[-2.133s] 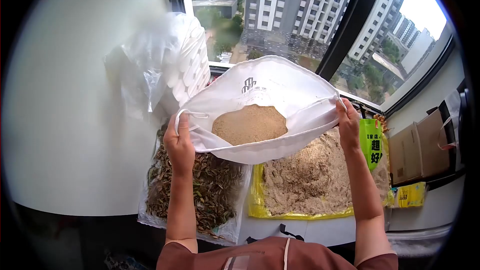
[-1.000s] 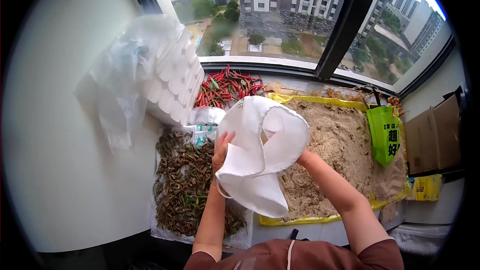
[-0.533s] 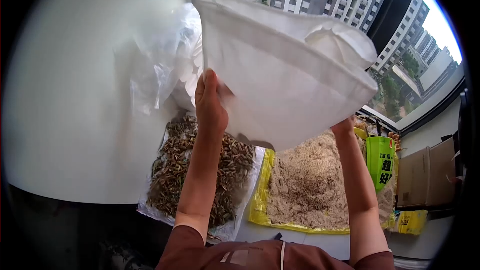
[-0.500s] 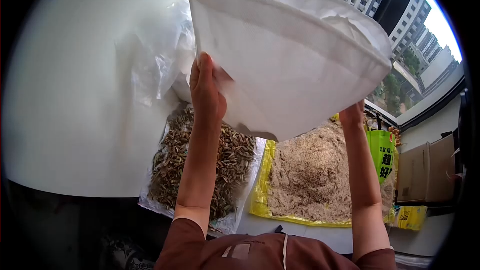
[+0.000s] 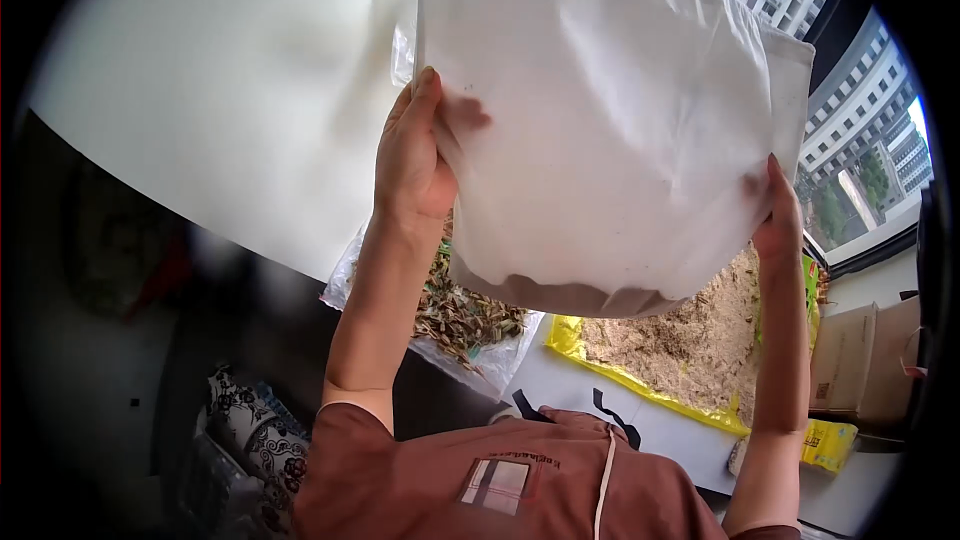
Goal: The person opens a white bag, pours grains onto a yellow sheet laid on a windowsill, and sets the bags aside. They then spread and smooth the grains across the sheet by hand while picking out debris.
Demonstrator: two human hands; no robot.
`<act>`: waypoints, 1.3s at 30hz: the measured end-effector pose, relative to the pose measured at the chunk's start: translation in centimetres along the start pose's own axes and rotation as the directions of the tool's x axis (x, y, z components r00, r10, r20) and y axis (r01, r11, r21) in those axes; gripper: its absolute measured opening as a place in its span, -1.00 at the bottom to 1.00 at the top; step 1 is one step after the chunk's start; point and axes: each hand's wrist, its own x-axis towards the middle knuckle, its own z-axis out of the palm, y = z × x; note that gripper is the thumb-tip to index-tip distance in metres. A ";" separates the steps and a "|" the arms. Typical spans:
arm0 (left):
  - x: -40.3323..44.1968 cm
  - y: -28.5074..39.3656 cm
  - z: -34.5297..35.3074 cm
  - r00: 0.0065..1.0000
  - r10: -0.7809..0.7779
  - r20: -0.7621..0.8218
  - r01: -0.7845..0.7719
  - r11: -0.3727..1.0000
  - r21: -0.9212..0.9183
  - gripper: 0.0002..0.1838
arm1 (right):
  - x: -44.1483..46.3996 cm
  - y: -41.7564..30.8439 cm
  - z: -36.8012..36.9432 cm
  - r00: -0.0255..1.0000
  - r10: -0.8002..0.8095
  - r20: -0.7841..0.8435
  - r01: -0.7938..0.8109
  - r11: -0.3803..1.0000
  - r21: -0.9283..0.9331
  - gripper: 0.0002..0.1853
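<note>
White cloth is stretched between two hands: a bag (image 5: 600, 140) is held up in front of the body, above the counter, its top cut off by the upper edge of the view. Its left side is gripped by the left hand (image 5: 412, 155), the fingers closed on the fabric and seen as a dark patch through it. The opposite side is gripped likewise by the right hand (image 5: 780, 215), with the thumb laid along the edge. The bag's contents cannot be seen; its rounded bottom is shaded grey. Below, dried pods (image 5: 460, 315) are spread on a plastic sheet, and beside them tan meal (image 5: 680, 340) is spread on a yellow sheet (image 5: 568, 338). A cardboard box (image 5: 845, 355) is seen at far right.
</note>
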 end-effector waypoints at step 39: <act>21.1 -7.8 -23.8 0.908 -0.147 -0.392 0.298 0.884 0.359 -0.45 | -2.5 22.5 3.5 0.968 -0.100 0.231 0.216 0.800 -0.559 -0.46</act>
